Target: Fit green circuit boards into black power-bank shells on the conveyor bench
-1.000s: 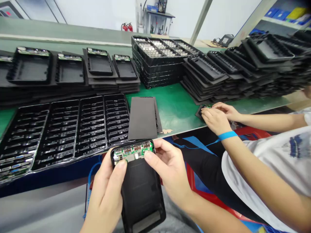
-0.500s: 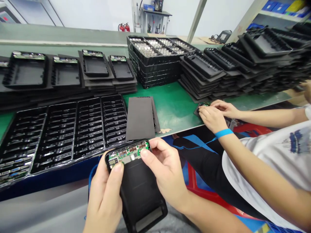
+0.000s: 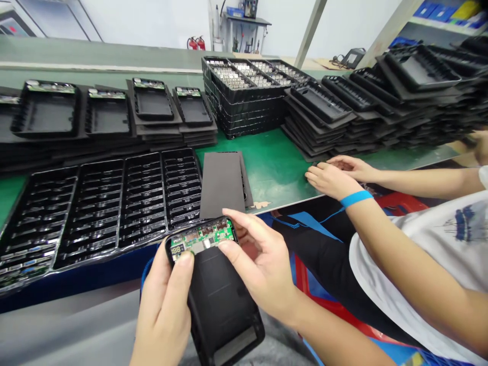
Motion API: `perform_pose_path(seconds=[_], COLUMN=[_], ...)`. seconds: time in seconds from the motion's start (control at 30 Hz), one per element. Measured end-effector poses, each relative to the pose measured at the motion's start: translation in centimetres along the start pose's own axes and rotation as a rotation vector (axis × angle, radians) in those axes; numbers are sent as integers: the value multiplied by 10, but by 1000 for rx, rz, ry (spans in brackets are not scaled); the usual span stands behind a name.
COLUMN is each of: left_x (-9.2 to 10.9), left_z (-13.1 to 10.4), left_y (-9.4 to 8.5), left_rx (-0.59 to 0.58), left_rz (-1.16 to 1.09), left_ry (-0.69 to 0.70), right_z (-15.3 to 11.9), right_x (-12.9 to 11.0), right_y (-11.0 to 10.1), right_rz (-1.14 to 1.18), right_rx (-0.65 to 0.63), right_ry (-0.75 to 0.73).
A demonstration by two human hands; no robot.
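Holding a black plastic case [image 3: 219, 300] out in the air below the near edge of the green worktable [image 3: 280, 168], the person grips it with both hands, off the table altogether. The case's long axis runs from near the person's body up and slightly left toward the table edge. At its far end sits a green circuit board [image 3: 201, 237], lying crosswise in the shell. The left hand [image 3: 163, 310] wraps the case's left side, fingers clenched around it, with the thumb pressing on the left end of the board. The right hand [image 3: 263, 274] comes in from the right; its thumb touches the board's right end while the index finger reaches over the far rim of the case, the other fingers loosely curled and apart from it. Both hands are equally near the board, one at each end. On the table just beyond, a dark flat sheet [image 3: 223, 184] lies at the near edge, beside a black slotted tray [image 3: 99, 208] on the left. To the right, a co-worker's hands [image 3: 335, 175] rest at the near edge, one wearing a blue wrist strap [image 3: 356, 198].
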State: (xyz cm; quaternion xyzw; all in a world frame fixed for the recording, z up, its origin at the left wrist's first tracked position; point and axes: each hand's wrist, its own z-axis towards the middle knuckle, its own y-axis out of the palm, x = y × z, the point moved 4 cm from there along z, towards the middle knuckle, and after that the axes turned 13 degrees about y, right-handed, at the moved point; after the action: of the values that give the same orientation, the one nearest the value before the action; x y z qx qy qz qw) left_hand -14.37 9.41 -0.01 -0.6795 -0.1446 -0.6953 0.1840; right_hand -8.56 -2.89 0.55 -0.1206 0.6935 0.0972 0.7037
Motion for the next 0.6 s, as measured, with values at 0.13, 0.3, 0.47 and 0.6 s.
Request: perform_pose_path(seconds=[0.13,0.3,0.47,0.6], left_x=[1,0,1,0], left_z=[-2,-1,0,0], left_y=[-1,-4,-5,-3], left_rx=[-13,-4,-16,32], left_rz=[12,103,200,228], left_ry=[51,103,178,190], right_z=[1,1,1,4], right_x=[-5,-10,-5,1], right_y=[0,1,4,8], right_rz=[-114,-170,-27,229], right_rx=[33,49,16,-20], right_ry=[-74,-108,17,233])
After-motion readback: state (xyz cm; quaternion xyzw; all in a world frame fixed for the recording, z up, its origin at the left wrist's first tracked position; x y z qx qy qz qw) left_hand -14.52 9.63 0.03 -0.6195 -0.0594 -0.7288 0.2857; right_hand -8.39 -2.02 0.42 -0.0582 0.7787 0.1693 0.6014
